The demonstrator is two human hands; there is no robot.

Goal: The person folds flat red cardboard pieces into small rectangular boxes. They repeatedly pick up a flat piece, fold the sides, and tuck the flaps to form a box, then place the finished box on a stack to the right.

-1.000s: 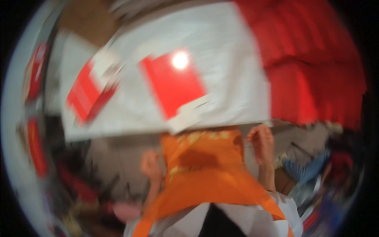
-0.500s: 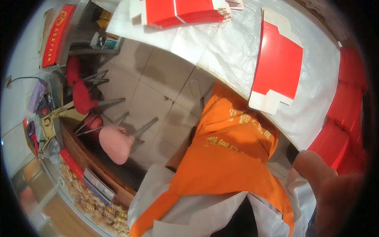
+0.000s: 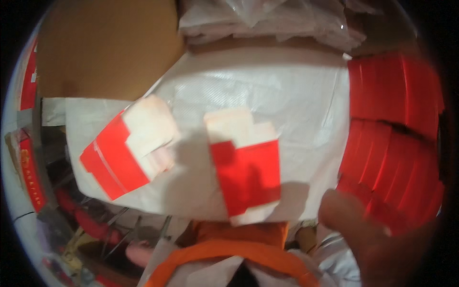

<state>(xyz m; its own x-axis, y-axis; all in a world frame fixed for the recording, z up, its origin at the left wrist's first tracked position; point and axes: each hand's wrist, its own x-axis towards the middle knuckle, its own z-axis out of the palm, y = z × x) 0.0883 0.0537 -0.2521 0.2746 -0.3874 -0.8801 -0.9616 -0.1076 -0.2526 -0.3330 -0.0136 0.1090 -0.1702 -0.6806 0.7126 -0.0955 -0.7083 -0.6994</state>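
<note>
Single head view, looking steeply down, close over white-covered table; fisheye bends edges at rim.

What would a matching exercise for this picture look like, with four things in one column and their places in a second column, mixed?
Things:
1. flat red carton
2. brown cardboard sheet
3. stacks of red cartons
4. right hand

Places:
A. upper left corner
B. lower right, blurred, close to the camera
C. middle of the white cover, near its front edge
D. right side of the table

Pairs: 1-C, 2-A, 3-D, 4-B
</note>
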